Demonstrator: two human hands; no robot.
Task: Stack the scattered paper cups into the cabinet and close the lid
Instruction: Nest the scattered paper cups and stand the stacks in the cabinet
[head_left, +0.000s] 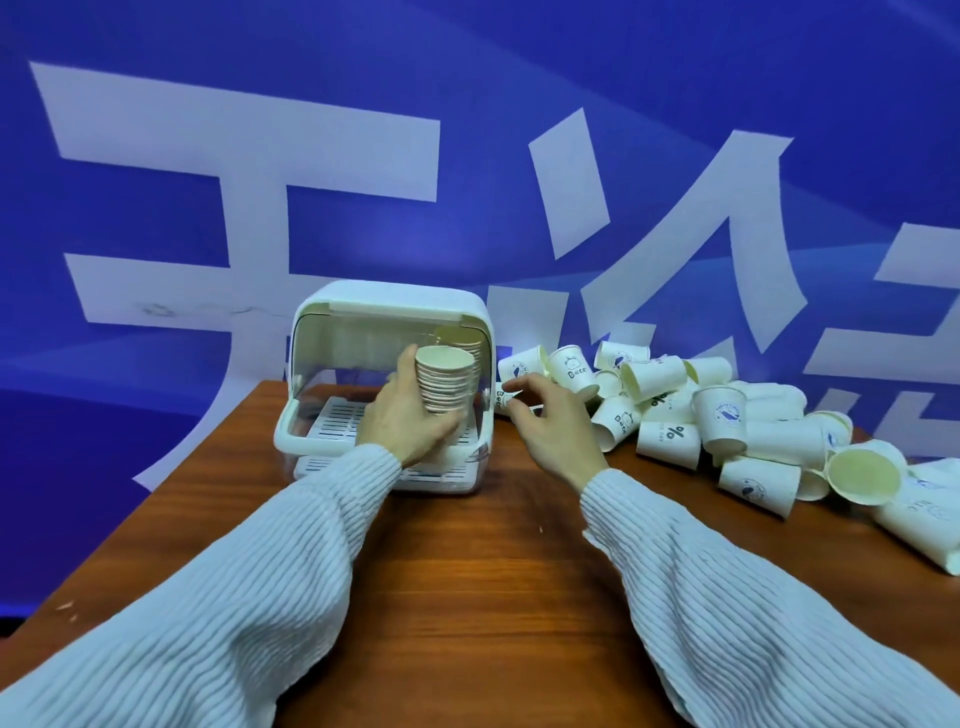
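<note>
paper cups (448, 387) nested, ridged column; left hand (410, 421) gripping.

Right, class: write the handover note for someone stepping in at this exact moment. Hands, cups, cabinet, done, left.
Left hand: gripping a nested stack of cups at the mouth of the cabinet.
Right hand: empty, fingers spread, reaching for a cup lying beside the cabinet.
Lid: raised. Another stack seems to be inside already, at the back.
Left: seat this stack, gather the loose cups piled on the table to the right, close the lid.
</note>
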